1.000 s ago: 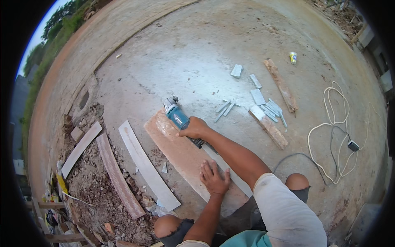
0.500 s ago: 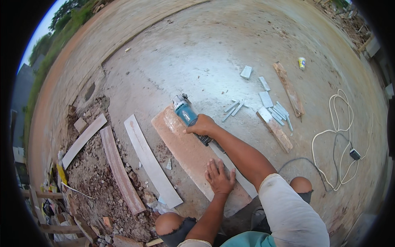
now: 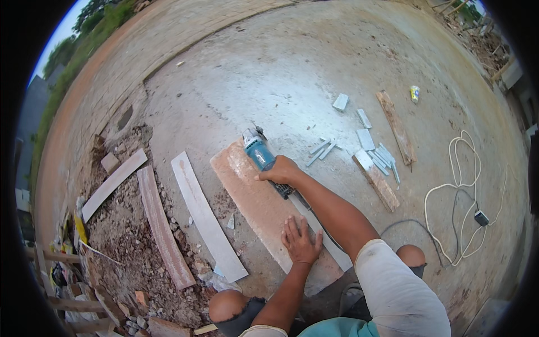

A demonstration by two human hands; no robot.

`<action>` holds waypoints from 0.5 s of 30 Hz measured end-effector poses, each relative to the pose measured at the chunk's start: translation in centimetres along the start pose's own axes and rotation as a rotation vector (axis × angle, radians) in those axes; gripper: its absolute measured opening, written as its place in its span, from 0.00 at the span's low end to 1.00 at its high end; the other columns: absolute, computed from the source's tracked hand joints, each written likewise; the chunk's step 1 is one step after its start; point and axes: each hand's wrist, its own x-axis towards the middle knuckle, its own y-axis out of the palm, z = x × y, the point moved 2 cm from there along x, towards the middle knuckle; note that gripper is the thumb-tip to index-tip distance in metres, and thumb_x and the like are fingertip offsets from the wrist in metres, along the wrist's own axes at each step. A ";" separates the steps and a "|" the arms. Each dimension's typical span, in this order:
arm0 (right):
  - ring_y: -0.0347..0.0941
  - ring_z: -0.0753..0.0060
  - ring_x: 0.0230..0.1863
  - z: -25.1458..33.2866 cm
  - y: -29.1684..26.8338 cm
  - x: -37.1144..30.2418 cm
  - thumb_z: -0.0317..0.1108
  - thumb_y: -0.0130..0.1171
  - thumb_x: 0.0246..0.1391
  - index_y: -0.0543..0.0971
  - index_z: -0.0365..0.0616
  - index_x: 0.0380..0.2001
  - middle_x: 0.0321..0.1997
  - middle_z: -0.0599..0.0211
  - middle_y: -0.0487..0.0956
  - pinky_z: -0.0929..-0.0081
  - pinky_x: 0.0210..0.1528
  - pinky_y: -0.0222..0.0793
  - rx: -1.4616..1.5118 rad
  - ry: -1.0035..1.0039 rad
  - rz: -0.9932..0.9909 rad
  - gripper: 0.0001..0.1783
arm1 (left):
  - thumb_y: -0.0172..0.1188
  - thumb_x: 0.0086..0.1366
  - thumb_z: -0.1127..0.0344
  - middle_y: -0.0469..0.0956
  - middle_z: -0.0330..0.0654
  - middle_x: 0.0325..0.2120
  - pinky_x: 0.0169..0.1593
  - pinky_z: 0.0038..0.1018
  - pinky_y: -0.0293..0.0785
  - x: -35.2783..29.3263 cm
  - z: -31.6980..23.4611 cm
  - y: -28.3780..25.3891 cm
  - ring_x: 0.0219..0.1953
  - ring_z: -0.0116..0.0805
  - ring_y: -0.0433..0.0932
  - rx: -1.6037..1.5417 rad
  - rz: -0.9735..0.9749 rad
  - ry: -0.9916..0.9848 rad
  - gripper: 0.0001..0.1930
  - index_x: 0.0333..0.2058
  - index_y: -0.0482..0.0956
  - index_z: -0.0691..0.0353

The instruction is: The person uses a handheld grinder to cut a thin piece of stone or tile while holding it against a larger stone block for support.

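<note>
My right hand [image 3: 281, 171] is wrapped round the body of a teal angle grinder [image 3: 259, 153]. The grinder's metal head lies at the far end of a long reddish slab [image 3: 247, 188] on the ground between my knees. Flat on the near part of that slab rests my left hand [image 3: 302, 241], its fingers spread. A pale strip [image 3: 331, 247] runs along the slab's right edge, partly hidden under my right arm. The grinder's dark cord trails back beneath that forearm. Whether the disc is turning or touching the slab, I cannot tell.
Left of the slab lie a pale strip [image 3: 206, 216], a reddish strip [image 3: 163, 224] and another pale strip [image 3: 115, 185], partly over rubble [image 3: 126, 253]. At right are wooden blocks [image 3: 396, 126], small cut pieces [image 3: 384, 157], a cup [image 3: 414, 94] and a looped cable [image 3: 429, 208] with a dark socket.
The whole view has shifted slightly. The grinder stays near the slab's far end in my right hand, and my left hand keeps its place on the slab.
</note>
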 end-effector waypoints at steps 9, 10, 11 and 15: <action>0.78 0.48 0.46 0.0 0.1 -0.5 0.61 0.73 0.29 0.75 0.21 0.46 0.45 0.37 0.78 0.66 0.47 0.73 -0.006 -0.009 -0.011 0.52 | 0.57 0.61 0.44 0.56 0.59 0.65 0.66 0.52 0.44 0.0 0.0 -0.1 0.69 0.56 0.50 0.020 -0.044 0.013 0.35 0.62 0.65 0.58; 0.78 0.48 0.46 0.0 0.0 -0.5 0.61 0.73 0.29 0.75 0.21 0.46 0.45 0.37 0.78 0.66 0.47 0.73 0.001 -0.005 -0.001 0.52 | 0.57 0.61 0.44 0.56 0.59 0.65 0.66 0.52 0.44 0.0 0.0 0.0 0.69 0.56 0.50 0.022 -0.043 0.014 0.35 0.62 0.65 0.58; 0.78 0.48 0.46 0.0 0.0 -0.5 0.61 0.73 0.29 0.75 0.21 0.46 0.45 0.37 0.78 0.66 0.47 0.73 -0.003 0.001 0.001 0.52 | 0.58 0.60 0.45 0.55 0.60 0.65 0.66 0.52 0.44 0.0 0.0 0.0 0.69 0.57 0.49 0.012 -0.040 0.015 0.36 0.62 0.65 0.59; 0.78 0.48 0.46 0.0 0.1 -0.6 0.60 0.74 0.29 0.75 0.20 0.46 0.46 0.36 0.78 0.66 0.48 0.72 -0.009 0.008 -0.009 0.52 | 0.58 0.60 0.45 0.54 0.60 0.65 0.66 0.53 0.43 0.0 0.1 0.0 0.69 0.57 0.48 0.009 -0.026 0.016 0.36 0.62 0.64 0.59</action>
